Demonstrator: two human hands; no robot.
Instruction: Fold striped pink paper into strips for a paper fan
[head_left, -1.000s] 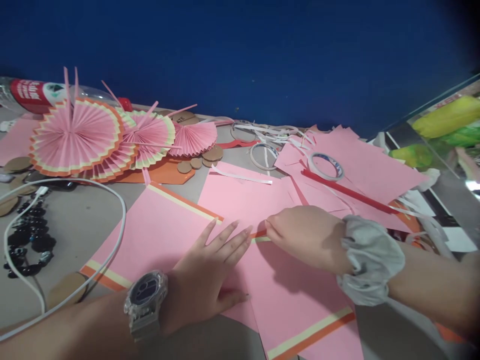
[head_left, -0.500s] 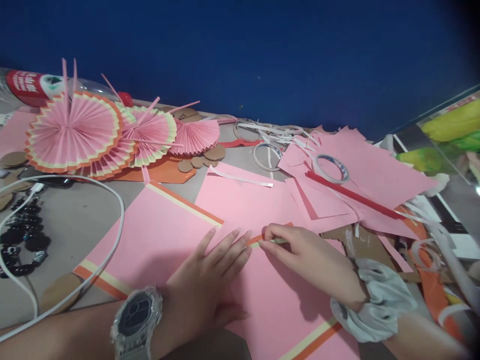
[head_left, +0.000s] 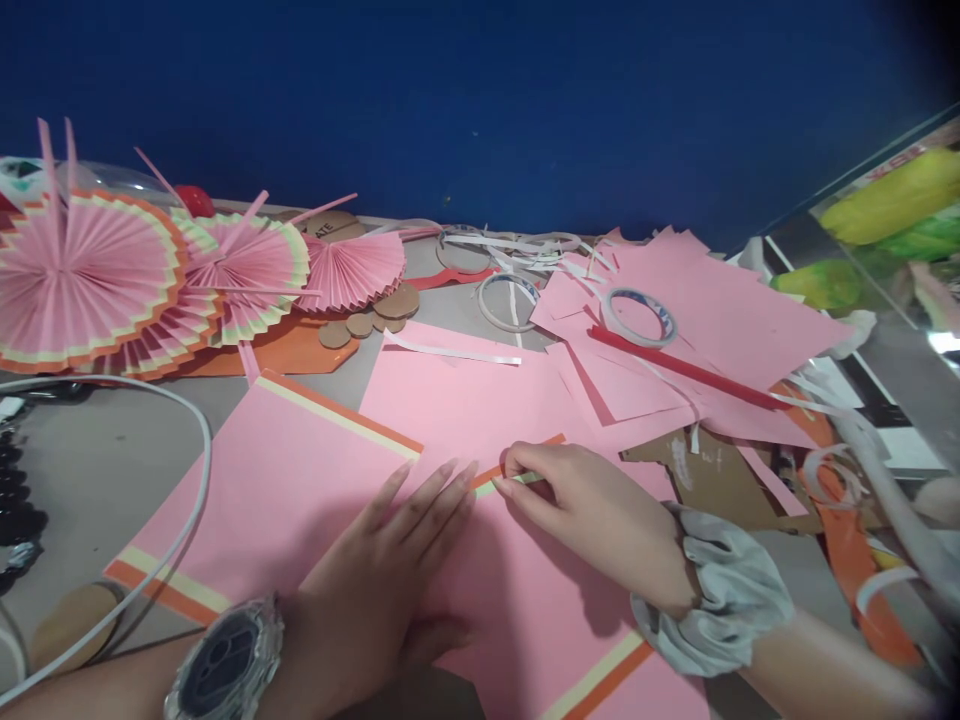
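My left hand (head_left: 386,550) lies flat with its fingers stretched out, pressing on a pink paper sheet (head_left: 547,610). Along that sheet's far edge runs an orange and pale yellow paper strip (head_left: 487,475). The thumb and forefinger of my right hand (head_left: 581,500) are pinched together on this strip, just right of my left fingertips. A matching orange and yellow band (head_left: 600,680) borders the near edge of the same sheet. Partly under my left hand, another pink sheet (head_left: 277,480) has such bands on two opposite edges.
Pleated pink paper fans (head_left: 82,280) stand at the back left, near cardboard discs (head_left: 360,324). A white cable (head_left: 206,460) loops over the left sheet. Tape rolls (head_left: 637,318), a red strip (head_left: 690,370) and stacked pink paper (head_left: 720,300) lie behind my right hand. A blue wall (head_left: 480,110) rises behind.
The view has shifted slightly right, so everything appears further left. My left hand stays flat on the sheet, and my right hand keeps its pinch at the strip.
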